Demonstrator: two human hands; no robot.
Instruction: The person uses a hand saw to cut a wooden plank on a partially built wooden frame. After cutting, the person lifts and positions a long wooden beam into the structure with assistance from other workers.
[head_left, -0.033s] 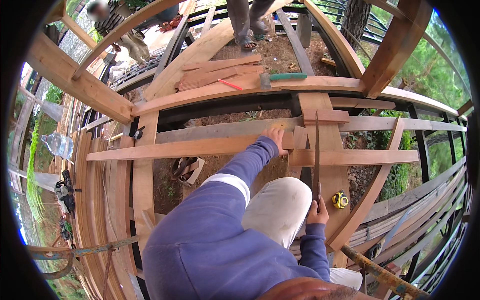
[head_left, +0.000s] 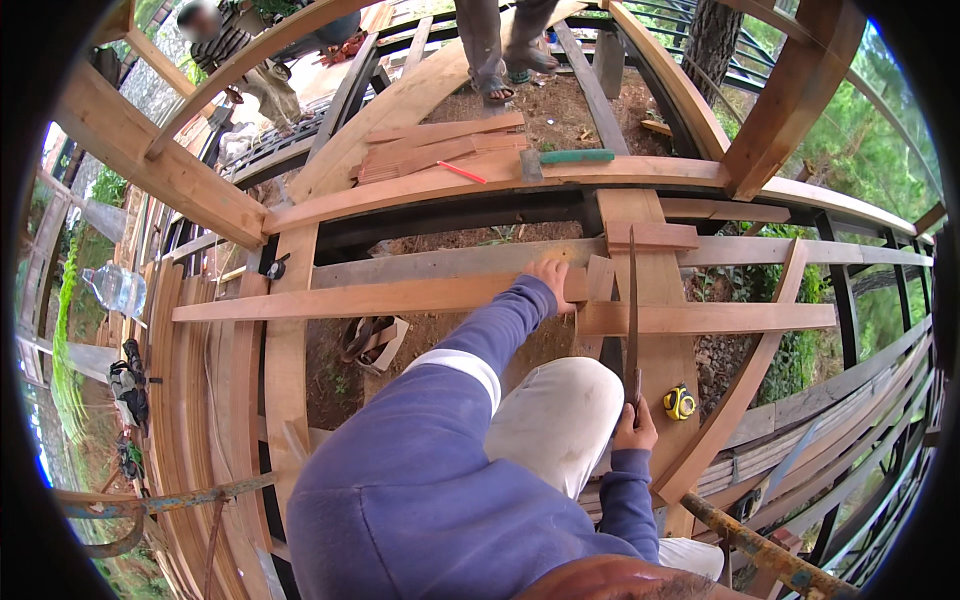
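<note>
My left hand (head_left: 548,283) grips the right end of a long wooden board (head_left: 400,294), its fingers over the top edge. My right hand (head_left: 634,427) is closed round the handle of a handsaw (head_left: 632,320), low by my right knee. The narrow blade points away from me and crosses above a shorter board (head_left: 730,318). A small wood offcut (head_left: 600,276) stands close to my left fingers. Another short block (head_left: 652,234) lies by the blade's tip. Right of my right hand, a yellow and black tape measure (head_left: 679,402) sits on a wide plank (head_left: 672,362).
Beyond the boards a crossbeam (head_left: 400,198) carries a green-handled hammer (head_left: 575,155) and a red pencil (head_left: 461,172). Stacked planks (head_left: 180,400) run along the left. A bag (head_left: 375,343) lies below, between the beams. A person's feet (head_left: 493,90) stand ahead; another person (head_left: 250,70) is farther left.
</note>
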